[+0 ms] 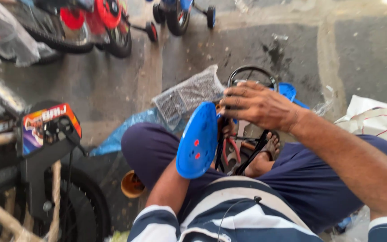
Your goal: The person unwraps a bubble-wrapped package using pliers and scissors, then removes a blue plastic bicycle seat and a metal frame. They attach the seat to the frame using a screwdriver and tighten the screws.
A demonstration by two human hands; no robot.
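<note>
blue plastic seat plate [198, 141] sits at centre frame, over your lap. your right hand [258, 105] lies above it, fingers curled down onto the small black wheel [251, 76] and frame parts. your left hand is hidden behind the plate; its grip cannot be told.

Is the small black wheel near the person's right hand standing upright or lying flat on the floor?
Upright, roughly. The small black wheel shows its round rim above the right hand, which rests on it. Its lower part is hidden.

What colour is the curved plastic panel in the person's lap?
Blue, with small red dots; head view.
</note>
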